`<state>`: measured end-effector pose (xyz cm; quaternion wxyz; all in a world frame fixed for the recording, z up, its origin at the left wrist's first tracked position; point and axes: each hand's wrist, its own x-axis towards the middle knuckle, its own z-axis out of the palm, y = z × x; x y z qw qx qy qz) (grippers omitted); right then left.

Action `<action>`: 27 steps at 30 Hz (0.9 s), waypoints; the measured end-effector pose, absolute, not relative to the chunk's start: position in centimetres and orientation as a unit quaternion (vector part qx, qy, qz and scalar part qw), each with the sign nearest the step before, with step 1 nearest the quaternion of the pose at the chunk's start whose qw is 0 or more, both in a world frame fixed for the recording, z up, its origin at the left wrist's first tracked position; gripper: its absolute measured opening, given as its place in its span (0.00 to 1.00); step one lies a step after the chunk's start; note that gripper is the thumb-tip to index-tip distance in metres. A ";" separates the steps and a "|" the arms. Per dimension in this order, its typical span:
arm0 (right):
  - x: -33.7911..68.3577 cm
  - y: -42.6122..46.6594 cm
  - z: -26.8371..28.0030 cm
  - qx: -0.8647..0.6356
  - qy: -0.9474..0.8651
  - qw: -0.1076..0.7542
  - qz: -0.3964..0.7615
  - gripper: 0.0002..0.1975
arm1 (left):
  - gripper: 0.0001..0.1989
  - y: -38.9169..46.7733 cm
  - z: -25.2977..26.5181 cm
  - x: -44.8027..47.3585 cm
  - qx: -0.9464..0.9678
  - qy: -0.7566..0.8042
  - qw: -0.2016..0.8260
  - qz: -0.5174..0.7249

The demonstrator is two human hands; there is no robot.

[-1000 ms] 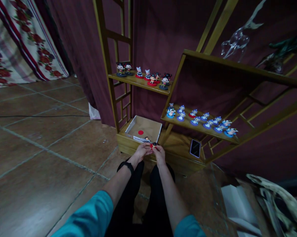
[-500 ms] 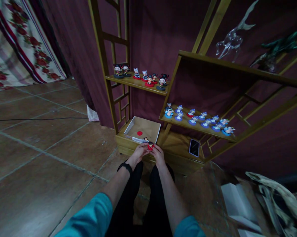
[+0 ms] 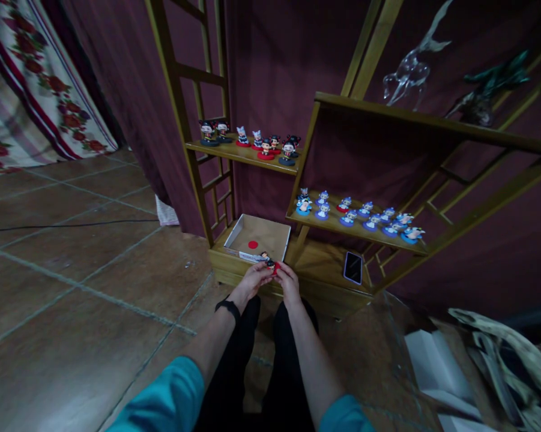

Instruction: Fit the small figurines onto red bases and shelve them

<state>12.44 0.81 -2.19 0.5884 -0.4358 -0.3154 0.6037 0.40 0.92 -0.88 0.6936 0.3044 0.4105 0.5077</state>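
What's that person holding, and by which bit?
A small figurine, held between both: right grip at its red base, left grip by its dark head; exact fingertip spots are unclear.

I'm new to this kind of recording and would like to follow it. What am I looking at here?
There is no machine: these are a person's own bare hands, seen from a camera worn on the head, looking forward and down.

The left hand and right hand together hold a small figurine with a red base by the fingertips.

Just beyond is an open box with a red disc inside. It stands on the bottom board of a wooden shelf unit; a phone-like device lies further right.

Above stand more figurines: mostly red and dark bases on the left shelf, mostly blue and purple on the right.
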 end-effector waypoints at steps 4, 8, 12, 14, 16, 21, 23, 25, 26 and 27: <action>12.5 0.7 -2.3 -0.422 -0.330 0.588 0.606 0.19 | 0.16 1.1 -1.2 0.3 0.314 0.402 0.693 0.510; 12.6 0.7 -2.4 -0.418 -0.333 0.585 0.609 0.19 | 0.15 1.3 -1.6 0.2 0.315 0.401 0.692 0.510; 12.7 0.6 -2.3 -0.402 -0.338 0.583 0.620 0.19 | 0.15 1.3 -1.6 0.2 0.310 0.395 0.692 0.519; 12.8 0.5 -2.1 -0.391 -0.343 0.582 0.625 0.18 | 0.16 1.2 -1.5 0.2 0.312 0.386 0.691 0.525; 12.8 0.4 -1.8 -0.381 -0.350 0.581 0.628 0.18 | 0.16 1.1 -1.4 0.2 0.314 0.381 0.689 0.531; 12.8 0.1 -1.3 -0.373 -0.354 0.582 0.630 0.18 | 0.15 1.1 -1.3 0.3 0.317 0.380 0.685 0.535; 12.7 0.1 -1.1 -0.380 -0.347 0.582 0.630 0.18 | 0.15 1.1 -1.3 0.3 0.314 0.381 0.687 0.533; 12.7 0.1 -1.1 -0.390 -0.338 0.580 0.631 0.18 | 0.15 1.1 -1.3 0.3 0.308 0.380 0.692 0.530; 12.7 0.1 -1.0 -0.395 -0.333 0.579 0.631 0.18 | 0.15 1.1 -1.3 0.3 0.303 0.379 0.696 0.529; 12.7 0.1 -1.1 -0.398 -0.329 0.578 0.632 0.18 | 0.15 1.1 -1.3 0.3 0.299 0.378 0.700 0.527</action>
